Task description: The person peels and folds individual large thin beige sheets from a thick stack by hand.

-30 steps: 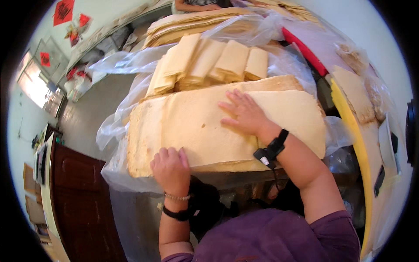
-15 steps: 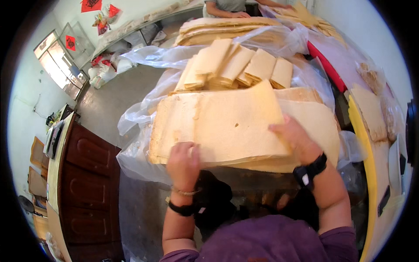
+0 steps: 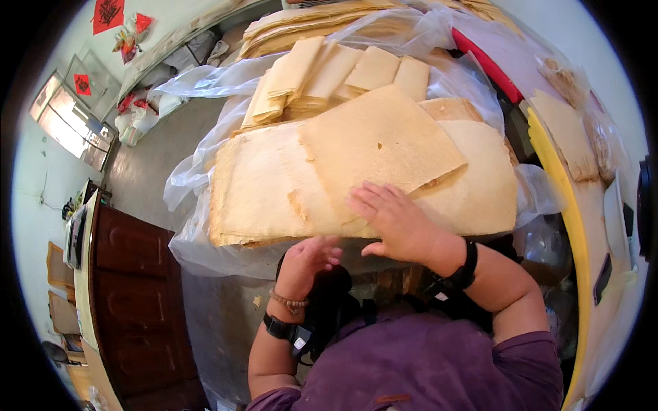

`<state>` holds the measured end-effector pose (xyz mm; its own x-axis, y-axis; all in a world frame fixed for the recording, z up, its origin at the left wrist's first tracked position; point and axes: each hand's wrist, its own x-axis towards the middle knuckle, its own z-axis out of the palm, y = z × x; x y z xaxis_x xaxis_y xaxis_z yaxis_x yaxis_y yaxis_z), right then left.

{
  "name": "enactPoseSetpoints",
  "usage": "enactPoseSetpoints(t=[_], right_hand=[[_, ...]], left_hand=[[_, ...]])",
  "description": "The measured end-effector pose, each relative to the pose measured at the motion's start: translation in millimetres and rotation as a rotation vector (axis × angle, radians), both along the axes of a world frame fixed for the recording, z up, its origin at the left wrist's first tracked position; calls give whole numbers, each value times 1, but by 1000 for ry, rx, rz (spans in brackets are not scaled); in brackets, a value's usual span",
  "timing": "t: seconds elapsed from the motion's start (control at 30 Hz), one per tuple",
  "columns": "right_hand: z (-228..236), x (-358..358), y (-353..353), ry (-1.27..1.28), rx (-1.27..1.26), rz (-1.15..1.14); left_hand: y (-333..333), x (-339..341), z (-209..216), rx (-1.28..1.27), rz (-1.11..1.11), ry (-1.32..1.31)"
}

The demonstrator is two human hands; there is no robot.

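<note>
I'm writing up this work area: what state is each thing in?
Top sheet: askew, one small dark spot
Stack beneath: lying flat
Small bundles: folded, behind the stack
Left hand: loosely curled by the stack's front edge
Right hand: open, at the top sheet's near side
Plastic sheeting: crumpled
Cabinet doors: shut

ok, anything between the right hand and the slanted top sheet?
Nothing visible. The right hand overlaps the near part of the slanted top sheet in view; contact is unclear. The left hand is leftward, by the stack, not between them.

Head-worn fisheye (a wide one) looks down.
</note>
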<state>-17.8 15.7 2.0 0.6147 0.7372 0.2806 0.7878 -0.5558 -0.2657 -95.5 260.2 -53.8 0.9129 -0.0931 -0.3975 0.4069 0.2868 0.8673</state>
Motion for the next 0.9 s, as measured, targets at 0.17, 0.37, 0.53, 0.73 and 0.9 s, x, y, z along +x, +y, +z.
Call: enactPoseSetpoints(t=[0.17,0.37,0.53,0.73,0.9], right_hand=[[-15,-9,2,-56,67,-64],[-13,-15,2,-10,117,-69],[-16,-26,-1,-21,172,-108],[-27,-38,-67,-110,198,-98],[-20,-43,-114,-132,93,-239]], left_hand=[[-2,5,-7,309,156,139],[-14,-4,-9,24,164,-18],[-42,-22,9,-9,-133,-21],[-31,-19,85,315,-772,-712],[-25,27,73,1073,-75,-785]])
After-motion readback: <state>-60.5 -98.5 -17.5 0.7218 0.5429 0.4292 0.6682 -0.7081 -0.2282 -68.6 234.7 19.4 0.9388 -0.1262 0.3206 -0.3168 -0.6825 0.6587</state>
